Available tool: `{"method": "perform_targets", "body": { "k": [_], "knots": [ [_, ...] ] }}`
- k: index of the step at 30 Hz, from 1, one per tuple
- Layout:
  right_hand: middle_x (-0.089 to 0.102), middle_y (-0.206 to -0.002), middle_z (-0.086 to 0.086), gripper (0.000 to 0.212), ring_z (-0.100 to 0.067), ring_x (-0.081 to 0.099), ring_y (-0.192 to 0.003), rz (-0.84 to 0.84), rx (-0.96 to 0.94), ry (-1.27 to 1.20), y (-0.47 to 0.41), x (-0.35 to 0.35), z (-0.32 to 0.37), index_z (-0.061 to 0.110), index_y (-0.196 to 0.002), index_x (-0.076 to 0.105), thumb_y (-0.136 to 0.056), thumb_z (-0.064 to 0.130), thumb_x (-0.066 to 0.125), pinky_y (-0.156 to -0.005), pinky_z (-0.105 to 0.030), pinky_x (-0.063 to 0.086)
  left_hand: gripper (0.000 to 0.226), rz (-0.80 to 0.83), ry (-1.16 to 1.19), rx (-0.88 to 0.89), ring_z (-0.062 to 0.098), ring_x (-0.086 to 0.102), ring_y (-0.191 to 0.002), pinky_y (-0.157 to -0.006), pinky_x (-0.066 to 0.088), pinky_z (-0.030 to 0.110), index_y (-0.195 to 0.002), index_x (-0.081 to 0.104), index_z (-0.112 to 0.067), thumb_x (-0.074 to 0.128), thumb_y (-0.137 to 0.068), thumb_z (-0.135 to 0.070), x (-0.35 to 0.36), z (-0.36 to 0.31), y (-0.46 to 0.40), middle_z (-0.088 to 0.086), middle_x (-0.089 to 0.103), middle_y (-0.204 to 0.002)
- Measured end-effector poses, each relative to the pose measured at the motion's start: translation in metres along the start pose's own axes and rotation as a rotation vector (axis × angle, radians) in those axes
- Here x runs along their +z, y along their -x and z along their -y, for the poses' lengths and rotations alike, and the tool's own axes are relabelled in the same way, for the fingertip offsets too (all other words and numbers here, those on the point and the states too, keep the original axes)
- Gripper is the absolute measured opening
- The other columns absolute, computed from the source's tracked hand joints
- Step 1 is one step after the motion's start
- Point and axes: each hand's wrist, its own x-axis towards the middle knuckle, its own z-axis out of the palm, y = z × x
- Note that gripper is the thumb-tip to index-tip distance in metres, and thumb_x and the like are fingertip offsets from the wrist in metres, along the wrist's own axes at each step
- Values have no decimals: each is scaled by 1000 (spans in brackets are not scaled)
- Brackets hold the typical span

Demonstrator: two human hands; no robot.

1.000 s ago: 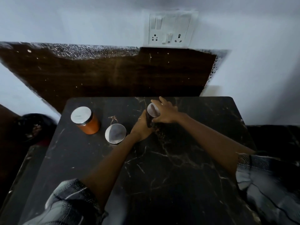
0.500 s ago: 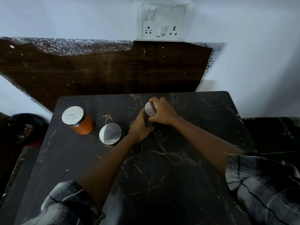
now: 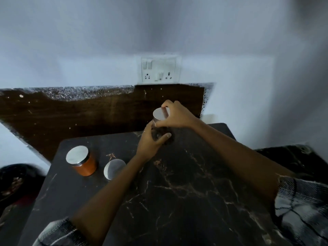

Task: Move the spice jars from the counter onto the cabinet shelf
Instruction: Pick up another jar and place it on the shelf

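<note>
both hands are on the dark jar (image 3: 160,129), which looks raised off the black marble tabletop (image 3: 177,192) near its back edge, though the blur makes it hard to be sure the base has cleared the stone. the left hand (image 3: 150,144) wraps its fingers and thumb round the glass body from below, and the right hand (image 3: 177,115) pinches the rim of the silver lid (image 3: 161,113) from above. that is a sound way to carry it: most of the weight should sit in the lower grip, with the upper one only steadying, since a lid that is not screwed tight could come away if it bore the load. keeping the jar upright on the way up seems wise too. the cabinet shelf is not in view, so the lift will have to go up and out of this frame. the orange jar (image 3: 83,163) and another silver-lidded jar (image 3: 113,168) wait on the tabletop to the left, the second partly behind the left forearm, well clear of the path.
</note>
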Motion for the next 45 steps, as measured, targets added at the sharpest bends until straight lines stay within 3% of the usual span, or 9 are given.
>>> {"method": "perform_targets", "body": {
  "k": [4, 9, 14, 18, 24, 30, 36, 41, 45],
  "knots": [
    [50, -103, -4, 59, -20, 55, -87, -95, -34, 59, 15, -47, 33, 17, -108, 50, -67, 53, 74, -69, -29, 46, 64, -81, -14, 124, 2, 51, -110, -88, 42, 18, -132, 41, -28, 73, -77, -41, -10, -45, -2, -11, 53, -126],
    [54, -103, -7, 53, -21, 54, -87, -158, -53, 78, 34, -89, 67, 16, -102, 50, -70, 53, 71, -66, -28, 41, 63, -144, -3, 236, -12, 52, -97, -78, 41, 7, -128, 44, -32, 76, -74, -40, -28, -95, 7, -32, 51, -105],
    [52, -121, -2, 53, -17, 50, -108, -58, -100, -124, 55, -127, 95, 17, -119, 57, -74, 41, 73, -83, -31, 44, 46, 10, 74, 250, -1, 65, -98, -75, 52, 12, -115, 58, -32, 77, -73, -33, -54, -127, 13, -22, 69, -101],
    [56, -94, 6, 41, -15, 56, -94, 36, -83, -217, 69, -145, 110, 20, -111, 65, -73, 32, 77, -73, -29, 47, 32, 109, 146, 220, -9, 65, -90, -67, 48, 5, -103, 60, -37, 72, -80, -19, -64, -139, 21, -29, 70, -92],
    [58, -67, 3, 35, -10, 51, -60, -223, -48, -92, 73, -139, 114, 8, -78, 66, -62, 37, 79, -50, -20, 39, 40, 104, 265, 190, 1, 68, -94, -71, 52, 12, -108, 62, -29, 74, -71, -34, -58, -147, 35, -12, 72, -101],
    [64, -81, -7, 55, -18, 57, -73, -193, -45, 0, 80, -141, 123, 1, -89, 69, -65, 51, 76, -61, -27, 41, 51, 125, 315, 130, 10, 68, -97, -75, 55, 23, -110, 64, -28, 73, -63, -46, -55, -156, 43, -7, 72, -104],
    [56, -75, 9, 40, -9, 51, -67, -18, -39, -199, 94, -152, 125, 22, -101, 69, -69, 44, 78, -60, -23, 42, 61, 250, 520, -7, 21, 65, -108, -87, 54, 46, -123, 57, -20, 67, -67, -43, -63, -158, 47, 10, 66, -118],
    [69, -98, -11, 63, -23, 64, -95, -287, -49, -201, 90, -137, 124, -2, -96, 67, -62, 49, 81, -74, -34, 51, 72, 163, 515, 1, 23, 63, -110, -91, 53, 44, -127, 56, -18, 72, -63, -48, -59, -162, 52, 7, 66, -120],
    [66, -102, -10, 62, -23, 61, -90, -195, -36, -200, 94, -142, 128, 5, -99, 67, -65, 57, 76, -64, -28, 41, 57, 201, 606, -5, 20, 66, -104, -80, 56, 35, -120, 60, -19, 68, -70, -45, -58, -164, 54, 9, 66, -117]
  ]
}}
